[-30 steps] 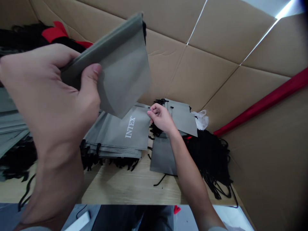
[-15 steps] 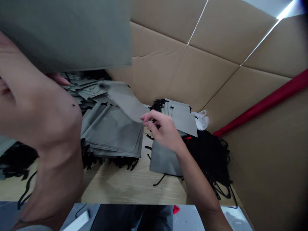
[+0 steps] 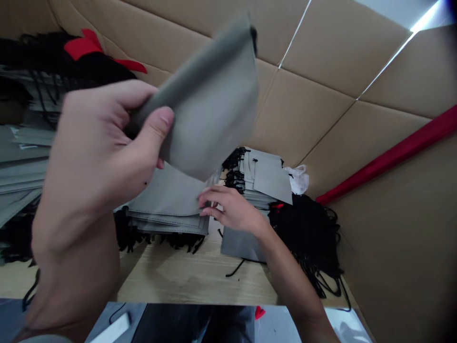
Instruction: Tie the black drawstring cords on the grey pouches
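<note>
My left hand (image 3: pixel 117 138) is closed on a grey drawstring bag (image 3: pixel 217 100), raised close to the camera and blurred, bent over at its top edge. Whether several layers are in the grip I cannot tell. Below it lies a stack of grey drawstring bags (image 3: pixel 167 202) with stitched edges and black cord ends hanging at the front. At that stack's right edge is my right hand (image 3: pixel 232 207), thumb and fingers apart, the fingertips at or touching the top bag. A single grey bag (image 3: pixel 241 243) lies flat under my right wrist.
Another bag pile (image 3: pixel 271 176) stands at the back right, beside a white plastic bag (image 3: pixel 299 178) and a heap of black cords (image 3: pixel 310 243). More grey bags (image 3: pixel 21 166) fill the left. Cardboard walls (image 3: pixel 321 62) enclose the wooden table (image 3: pixel 185 281); red strips (image 3: pixel 84 45) lie back left.
My left hand has come from the far left towards the middle, the grey bag with it. My right hand has dropped slightly and released the piece it was pinching.
</note>
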{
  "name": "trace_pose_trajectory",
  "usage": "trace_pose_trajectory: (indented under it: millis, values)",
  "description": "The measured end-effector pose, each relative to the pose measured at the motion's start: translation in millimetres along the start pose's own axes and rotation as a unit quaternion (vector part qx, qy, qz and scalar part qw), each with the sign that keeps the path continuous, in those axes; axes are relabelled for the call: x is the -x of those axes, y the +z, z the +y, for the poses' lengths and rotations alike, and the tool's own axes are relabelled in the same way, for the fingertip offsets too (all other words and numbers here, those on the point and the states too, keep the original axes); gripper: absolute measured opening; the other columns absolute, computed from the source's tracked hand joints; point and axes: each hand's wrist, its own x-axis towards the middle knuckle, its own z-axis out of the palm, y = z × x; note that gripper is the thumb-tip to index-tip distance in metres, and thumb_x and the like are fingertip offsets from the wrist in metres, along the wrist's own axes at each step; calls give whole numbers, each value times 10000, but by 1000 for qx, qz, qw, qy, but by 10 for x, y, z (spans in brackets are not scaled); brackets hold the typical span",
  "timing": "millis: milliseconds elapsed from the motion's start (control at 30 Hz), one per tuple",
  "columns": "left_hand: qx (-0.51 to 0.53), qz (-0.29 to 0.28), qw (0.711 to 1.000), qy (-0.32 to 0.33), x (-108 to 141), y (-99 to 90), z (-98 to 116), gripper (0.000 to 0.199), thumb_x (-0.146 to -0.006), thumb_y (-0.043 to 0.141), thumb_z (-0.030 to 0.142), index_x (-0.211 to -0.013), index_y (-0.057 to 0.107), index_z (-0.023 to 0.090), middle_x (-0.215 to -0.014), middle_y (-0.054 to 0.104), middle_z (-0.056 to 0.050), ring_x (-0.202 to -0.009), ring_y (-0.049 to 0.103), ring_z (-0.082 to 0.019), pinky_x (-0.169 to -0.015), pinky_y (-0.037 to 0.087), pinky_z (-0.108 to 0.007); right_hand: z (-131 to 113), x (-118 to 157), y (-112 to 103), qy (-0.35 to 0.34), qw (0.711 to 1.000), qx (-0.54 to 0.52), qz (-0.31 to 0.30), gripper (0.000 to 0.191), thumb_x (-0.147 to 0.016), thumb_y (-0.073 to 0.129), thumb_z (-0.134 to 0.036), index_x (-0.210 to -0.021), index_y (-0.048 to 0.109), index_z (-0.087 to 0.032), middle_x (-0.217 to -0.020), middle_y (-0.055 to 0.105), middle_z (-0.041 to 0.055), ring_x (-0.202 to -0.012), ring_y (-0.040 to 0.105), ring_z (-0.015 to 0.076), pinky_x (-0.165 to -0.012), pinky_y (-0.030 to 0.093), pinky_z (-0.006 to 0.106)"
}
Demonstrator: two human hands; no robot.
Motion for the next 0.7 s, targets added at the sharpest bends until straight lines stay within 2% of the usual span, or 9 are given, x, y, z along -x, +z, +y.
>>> trace_pose_trajectory:
  millis: [133, 200, 233, 300, 400, 467, 533, 633, 700]
  values:
    - [10, -75, 997, 35, -107, 37, 164, 246, -1099, 690, 309, -881, 745, 210, -731, 607, 42, -643, 486, -125, -558, 328, -314, -70, 191, -389, 9, 999, -13, -35, 148, -1066, 916, -266, -1209, 878, -273, -1512, 838, 100, -1460, 766, 299, -1258, 594, 455]
    - [40, -114, 992, 41, -125, 64, 187, 248, -1097, 654, 309, -885, 735, 211, -709, 583, 44, -632, 477, -125, -540, 330, -296, -51, 401, -658, 66, 998, -16, -19, 138, -1022, 955, -284, -1148, 900, -286, -1169, 922, 36, -1041, 873, 247, -930, 671, 362]
    - [59, -142, 987, 45, -124, 81, 191, 259, -1107, 638, 325, -893, 735, 215, -717, 595, 42, -622, 483, -124, -526, 342, -285, -27, 518, -786, 86, 996, -10, 11, 130, -1047, 929, -322, -1158, 894, -265, -1013, 912, 33, -884, 855, 236, -792, 643, 342]
    - [101, -219, 969, 62, -106, 124, 197, 297, -1133, 614, 371, -898, 728, 229, -735, 621, 36, -602, 506, -127, -495, 377, -267, 28, 733, -995, 118, 983, -2, 141, 231, -1118, 842, -465, -1160, 866, -239, -998, 896, 66, -870, 836, 242, -693, 588, 322]
    - [131, -306, 940, 80, -55, 211, 209, 320, -1149, 599, 404, -889, 686, 240, -732, 616, 30, -590, 526, -136, -477, 406, -257, 53, 917, -1158, 87, 963, -61, 248, 605, -990, 915, -739, -1347, 813, -261, -1191, 869, 95, -885, 785, 235, -715, 605, 337]
    - [146, -348, 922, 82, -17, 271, 216, 273, -1142, 609, 395, -930, 679, 238, -778, 659, 23, -614, 576, -139, -492, 424, -249, 6, 934, -1176, 42, 951, -104, 288, 802, -885, 1003, -759, -1507, 768, -310, -1383, 826, 102, -955, 768, 233, -773, 629, 349]
    - [151, -393, 903, 83, 18, 324, 220, 200, -1126, 617, 369, -1007, 710, 239, -863, 733, 11, -675, 656, -150, -536, 473, -243, -83, 903, -1149, 14, 947, -98, 305, 627, -921, 1028, -635, -1426, 827, -323, -1390, 822, 87, -1075, 764, 245, -885, 640, 359]
    - [139, -456, 874, 92, 63, 400, 243, 171, -1093, 652, 355, -1027, 752, 234, -849, 743, 14, -676, 657, -150, -557, 470, -243, -263, 852, -1067, 17, 957, -91, 276, 169, -1045, 949, -429, -1074, 880, -277, -1046, 847, 32, -968, 758, 216, -872, 622, 335]
    - [144, -469, 867, 90, 93, 464, 283, 200, -1080, 719, 398, -995, 765, 222, -840, 750, 15, -685, 656, -147, -574, 471, -243, -397, 834, -1008, 40, 966, -82, 243, 178, -1042, 950, -361, -958, 834, -255, -895, 801, -13, -830, 706, 175, -775, 577, 294]
